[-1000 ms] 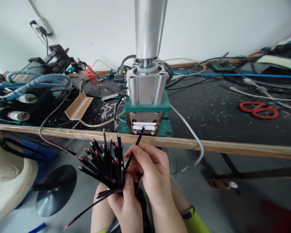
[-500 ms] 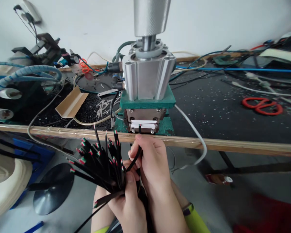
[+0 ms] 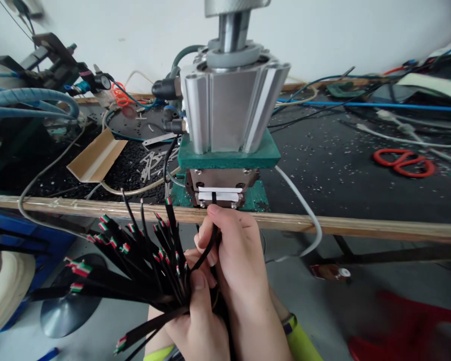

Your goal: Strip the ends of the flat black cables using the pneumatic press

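Observation:
My left hand is closed around a bundle of black cables, whose ends fan out to the left and show short red, white and green wires. My right hand pinches a single black cable just below its tip. That cable's end reaches into the slot between two white strips on the front of a small press. The press has a silver cylinder body on a green plate. The tip of the cable is hidden inside the slot.
Red-handled scissors lie on the black bench to the right. A folded cardboard piece and pale scraps lie left of the press. A grey cable hangs over the wooden bench edge. Air hoses run at far left.
The pinched cable has moved forward, and its coloured tip has gone from in front of the white strips into the slot. The view has come closer to the press.

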Demonstrator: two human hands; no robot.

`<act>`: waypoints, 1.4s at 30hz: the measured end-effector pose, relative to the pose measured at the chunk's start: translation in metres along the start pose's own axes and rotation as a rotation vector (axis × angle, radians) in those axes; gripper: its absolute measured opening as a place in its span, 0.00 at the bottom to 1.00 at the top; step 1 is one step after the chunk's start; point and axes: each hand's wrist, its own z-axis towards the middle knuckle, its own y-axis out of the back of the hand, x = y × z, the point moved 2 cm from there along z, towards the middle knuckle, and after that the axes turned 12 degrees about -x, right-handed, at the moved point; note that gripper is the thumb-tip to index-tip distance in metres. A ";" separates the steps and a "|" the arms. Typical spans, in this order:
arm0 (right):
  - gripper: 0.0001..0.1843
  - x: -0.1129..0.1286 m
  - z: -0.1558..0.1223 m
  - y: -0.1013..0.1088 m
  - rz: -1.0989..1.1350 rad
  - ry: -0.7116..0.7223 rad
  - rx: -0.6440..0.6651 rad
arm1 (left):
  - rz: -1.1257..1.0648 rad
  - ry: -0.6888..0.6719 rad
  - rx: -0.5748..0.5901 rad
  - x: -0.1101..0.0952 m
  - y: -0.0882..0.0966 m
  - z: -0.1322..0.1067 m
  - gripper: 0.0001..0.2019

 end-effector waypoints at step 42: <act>0.26 -0.017 -0.029 0.007 -0.130 0.219 0.214 | 0.037 0.090 -0.148 -0.012 0.029 0.013 0.17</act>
